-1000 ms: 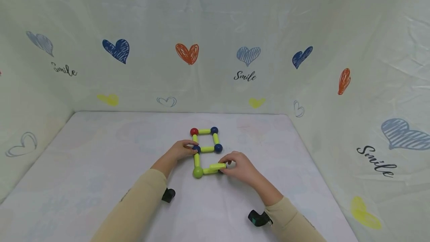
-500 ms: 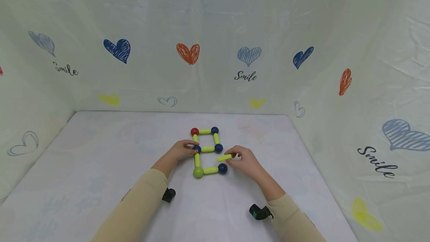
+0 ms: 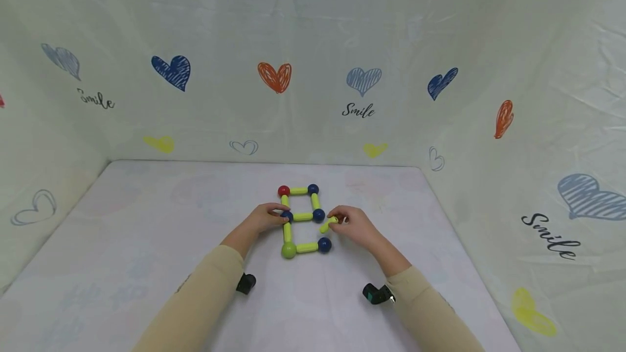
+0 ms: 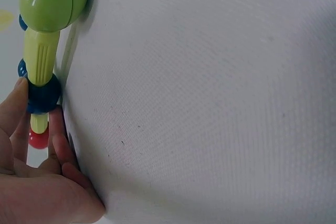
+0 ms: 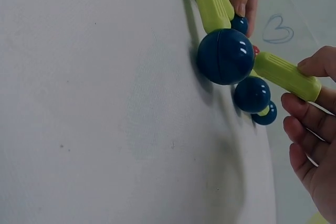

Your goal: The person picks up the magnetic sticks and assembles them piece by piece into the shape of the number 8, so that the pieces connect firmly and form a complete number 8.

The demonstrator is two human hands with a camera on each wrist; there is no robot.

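Note:
On the table lies a figure of yellow-green magnetic rods and balls. Its far square joins a red ball [image 3: 283, 191], a far blue ball [image 3: 313, 189], a right blue ball [image 3: 319, 215] and the middle-left blue ball [image 4: 43, 97]. My left hand [image 3: 262, 218] pinches that middle-left ball between thumb and fingers. A green ball [image 3: 289, 250] forms the near left corner, with a rod [image 3: 307, 247] running to the near right blue ball [image 3: 324, 245]. Between thumb and fingers, my right hand [image 3: 355, 226] holds a loose yellow-green rod [image 5: 283, 74], tilted, at the gap between the two right-hand balls.
A white cloth covers the table [image 3: 146, 265]. Behind it hangs a pale curtain [image 3: 313, 26] printed with hearts and "Smile". Black wrist cameras, one [image 3: 376, 294] on the right and one [image 3: 246, 283] on the left, hang low beside the sleeves.
My right hand has moved away from the near right blue ball toward the far side, uncovering that ball. Its rod has swung from lying sideways to slanting toward the near side. My left hand stays put.

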